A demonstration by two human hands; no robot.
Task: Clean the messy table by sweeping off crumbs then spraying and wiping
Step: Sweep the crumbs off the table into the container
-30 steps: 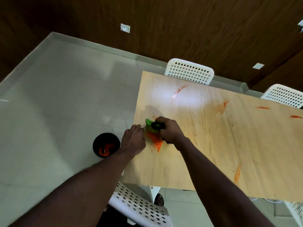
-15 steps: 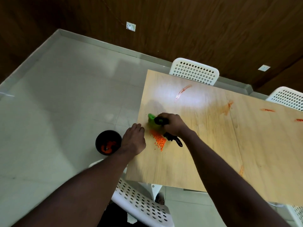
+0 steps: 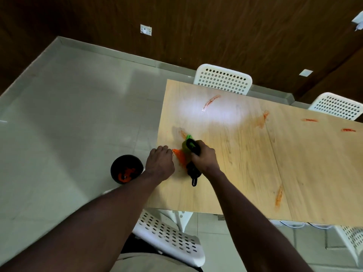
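- A wooden table (image 3: 245,163) is seen from above, and both bare hands are placed near its left edge.
- A small brush (image 3: 189,148), with green bristles and a black handle, is gripped by the right hand (image 3: 204,157), whose fingers are wrapped closed around the handle; the looped end of the handle sticks out toward the near edge.
- The left hand (image 3: 160,163) is laid on the table at the left edge, fingers curled loosely downward; nothing is seen to be held in it.
- A small heap of orange crumbs (image 3: 179,155) is gathered between the two hands, touching the bristles.
- Orange smears (image 3: 211,100) are scattered over the table toward the far edge, the right side and the near edge.
- A black bin (image 3: 126,168) with orange matter inside is stood on the floor just beyond the left edge.
- White perforated chairs (image 3: 223,79) are set along the far and near edges.
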